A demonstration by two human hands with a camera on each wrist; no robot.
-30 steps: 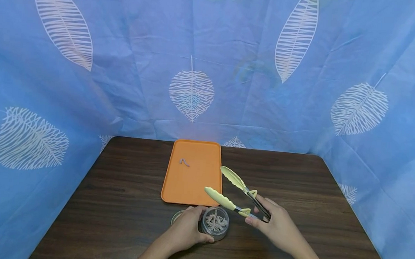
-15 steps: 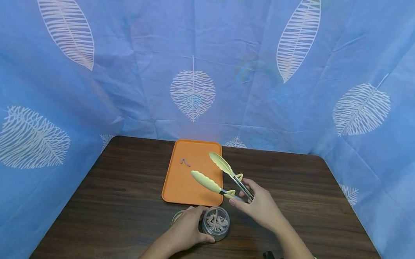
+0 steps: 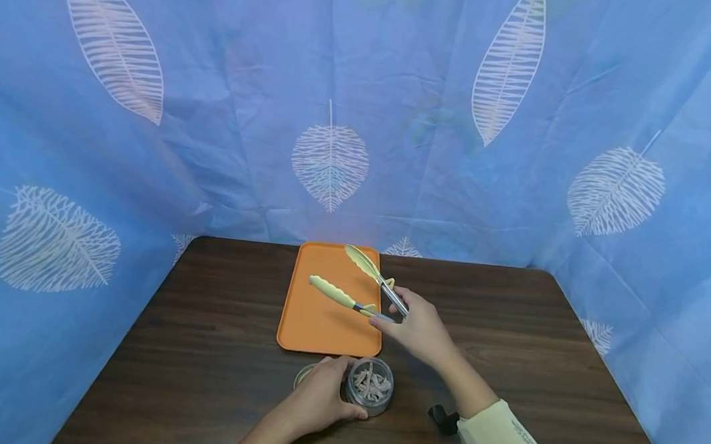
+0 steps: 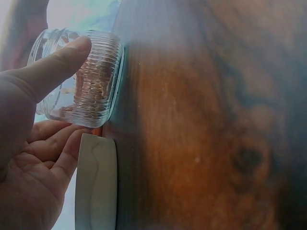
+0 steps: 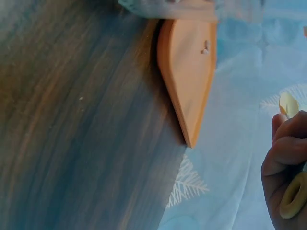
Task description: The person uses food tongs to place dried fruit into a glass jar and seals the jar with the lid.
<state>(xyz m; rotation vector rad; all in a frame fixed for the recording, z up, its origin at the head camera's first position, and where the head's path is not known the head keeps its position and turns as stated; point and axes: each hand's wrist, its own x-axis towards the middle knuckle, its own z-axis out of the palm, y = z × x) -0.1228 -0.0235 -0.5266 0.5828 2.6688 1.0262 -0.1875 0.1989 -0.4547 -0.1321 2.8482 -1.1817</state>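
Note:
My left hand (image 3: 322, 394) holds a clear glass jar (image 3: 369, 400) at its side, thumb along the ribbed wall in the left wrist view. Inside the upright jar lie several pale, dried-looking strips (image 3: 372, 384). A round lid (image 4: 96, 182) lies beside the jar, partly hidden by the hand in the head view. My right hand (image 3: 419, 329) grips a pair of tongs (image 3: 335, 292) with pale yellow scalloped ends, which are spread apart over the orange tray (image 3: 325, 338). A small curled piece (image 5: 206, 47) on the tray shows in the right wrist view; the tongs cover it in the head view.
The dark wooden table (image 3: 202, 375) carries everything, with the tray toward its back edge. A blue cloth (image 3: 247, 109) with white leaf prints hangs behind and at both sides. A black device (image 3: 443, 420) sits at the right sleeve.
My right hand has carried the spread tongs forward and left, from near the jar to above the tray, hiding the small piece there. The left hand stays at the jar.

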